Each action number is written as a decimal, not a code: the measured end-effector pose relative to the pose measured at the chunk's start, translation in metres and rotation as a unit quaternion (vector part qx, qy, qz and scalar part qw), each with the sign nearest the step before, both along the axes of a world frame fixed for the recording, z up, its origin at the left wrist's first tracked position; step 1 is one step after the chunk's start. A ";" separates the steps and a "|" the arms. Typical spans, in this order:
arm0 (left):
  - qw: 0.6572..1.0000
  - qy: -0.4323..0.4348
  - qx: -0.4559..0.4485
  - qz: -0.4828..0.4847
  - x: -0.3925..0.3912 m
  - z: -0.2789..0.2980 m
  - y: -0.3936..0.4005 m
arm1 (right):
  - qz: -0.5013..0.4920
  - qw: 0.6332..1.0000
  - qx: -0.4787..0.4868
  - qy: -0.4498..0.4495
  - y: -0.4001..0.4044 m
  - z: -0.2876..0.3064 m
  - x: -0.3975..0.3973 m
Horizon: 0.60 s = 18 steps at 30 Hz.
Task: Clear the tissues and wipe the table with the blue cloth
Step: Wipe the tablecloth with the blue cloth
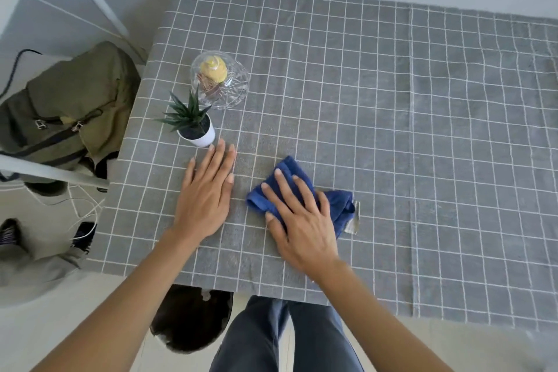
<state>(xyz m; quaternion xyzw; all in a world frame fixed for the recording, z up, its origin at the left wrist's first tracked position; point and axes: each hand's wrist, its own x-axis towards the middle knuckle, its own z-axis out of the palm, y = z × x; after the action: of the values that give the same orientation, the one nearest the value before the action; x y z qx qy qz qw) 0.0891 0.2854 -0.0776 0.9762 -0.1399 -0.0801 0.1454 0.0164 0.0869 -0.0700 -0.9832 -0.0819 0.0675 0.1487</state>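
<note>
While left hand (208,193) lies flat — right hand (297,217) presses blue cloth (290,172).

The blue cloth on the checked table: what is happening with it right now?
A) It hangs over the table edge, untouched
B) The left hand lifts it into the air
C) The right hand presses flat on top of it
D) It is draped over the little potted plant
C: the right hand lies spread on the blue cloth, pressing it to the table, while the left hand rests flat on bare tablecloth beside it.
</note>
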 end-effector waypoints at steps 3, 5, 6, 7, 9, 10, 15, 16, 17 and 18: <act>1.000 -0.005 0.019 0.000 0.000 -0.001 0.001 | -0.009 1.000 -0.011 -0.011 -0.008 0.000 0.008; 1.000 -0.004 0.025 0.001 -0.001 -0.002 0.001 | -0.081 0.997 -0.013 -0.009 -0.004 0.004 0.015; 1.000 -0.004 0.027 0.001 -0.001 -0.003 0.001 | -0.102 0.995 -0.014 -0.010 0.002 0.005 0.015; 1.000 -0.005 0.028 0.001 -0.001 -0.002 0.001 | -0.099 0.995 -0.011 -0.009 0.010 0.006 0.014; 1.000 -0.008 0.030 -0.002 -0.002 -0.002 0.001 | -0.036 0.999 -0.008 -0.006 0.021 0.003 0.005; 0.999 -0.009 0.031 -0.003 -0.002 -0.002 0.001 | -0.005 1.000 -0.007 -0.008 0.022 0.001 0.002; 0.999 -0.010 0.031 0.000 -0.001 -0.004 0.002 | -0.079 0.996 -0.016 -0.025 -0.006 0.000 0.004; 0.999 -0.008 0.032 -0.001 -0.001 -0.005 0.003 | -0.114 0.993 -0.021 -0.026 -0.016 0.001 0.002; 0.999 -0.008 0.032 -0.002 -0.001 -0.005 0.003 | -0.149 0.988 -0.025 -0.022 -0.028 0.001 -0.001; 0.999 -0.008 0.031 -0.003 -0.001 -0.005 0.003 | -0.181 0.983 -0.027 -0.016 -0.042 0.002 -0.003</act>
<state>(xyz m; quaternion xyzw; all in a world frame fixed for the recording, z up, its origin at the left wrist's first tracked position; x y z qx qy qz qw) 0.0885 0.2888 -0.0828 0.9803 -0.1419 -0.0768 0.1136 0.0136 0.0452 -0.0685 -0.9863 0.0972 0.0258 0.1309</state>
